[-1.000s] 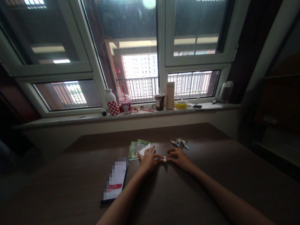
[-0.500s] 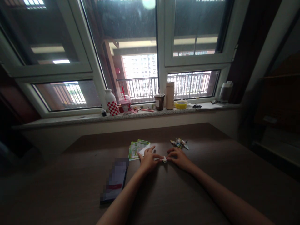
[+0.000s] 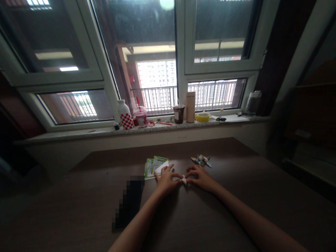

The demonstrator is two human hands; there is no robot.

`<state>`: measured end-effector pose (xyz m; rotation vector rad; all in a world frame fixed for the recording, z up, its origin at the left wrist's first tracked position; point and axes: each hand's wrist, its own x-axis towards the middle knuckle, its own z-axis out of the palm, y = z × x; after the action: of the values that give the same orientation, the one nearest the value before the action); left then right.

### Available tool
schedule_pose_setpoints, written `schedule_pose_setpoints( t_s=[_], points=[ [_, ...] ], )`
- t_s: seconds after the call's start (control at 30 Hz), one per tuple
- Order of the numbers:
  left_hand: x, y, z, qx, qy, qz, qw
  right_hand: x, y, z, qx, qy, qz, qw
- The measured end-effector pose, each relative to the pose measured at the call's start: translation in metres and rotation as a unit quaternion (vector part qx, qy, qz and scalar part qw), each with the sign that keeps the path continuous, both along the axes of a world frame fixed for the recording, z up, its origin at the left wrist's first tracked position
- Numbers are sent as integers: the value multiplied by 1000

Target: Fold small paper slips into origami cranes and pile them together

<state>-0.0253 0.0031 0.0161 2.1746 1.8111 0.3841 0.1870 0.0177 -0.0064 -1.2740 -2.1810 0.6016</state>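
Observation:
A small folded piece of paper [image 3: 184, 181], white with some yellow, is pinched between both hands just above or on the brown table [image 3: 210, 220]. My left hand [image 3: 166, 180] grips its left side with thumb and forefinger. From the right, my right hand [image 3: 200, 177] holds the other side with its fingertips. Green and white printed cards [image 3: 149, 167] lie fanned beside my left hand, with a white paper piece [image 3: 162, 168] over them. Beyond my right hand sits a small heap of colourful folded paper pieces [image 3: 201, 160]. The exact folds are too small to make out.
A dark, pixelated phone-like slab [image 3: 129, 204] lies left of my left forearm. On the windowsill stand a red-checked white bottle [image 3: 126, 115], a pink drink cup [image 3: 141, 117], a brown drink cup [image 3: 179, 114], a tan flask [image 3: 190, 107], yellow tape [image 3: 203, 117] and black scissors [image 3: 221, 119].
The folded paper has shifted slightly in my fingers and shows more yellow. The slab's lit screen has gone dark. Both hands stay almost in place.

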Motion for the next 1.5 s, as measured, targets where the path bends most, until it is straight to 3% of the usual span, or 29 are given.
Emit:
schedule_pose_setpoints(
  t_s=[0.67, 0.97, 1.27, 1.5],
  points=[
    [-19, -26, 23, -26, 81, 34, 996, -39, 10, -5, 34, 0, 49, 998],
    [-38, -39, 17, 15, 87, 68, 994, -66, 9, -7, 44, 12, 64, 997],
    [-44, -44, 18, -24, 59, 100, 993, -76, 6, -8, 54, 23, 68, 996],
    [-43, -46, 16, -3, 65, 101, 993, -77, 7, -9, 59, 26, 63, 996]
  ],
)
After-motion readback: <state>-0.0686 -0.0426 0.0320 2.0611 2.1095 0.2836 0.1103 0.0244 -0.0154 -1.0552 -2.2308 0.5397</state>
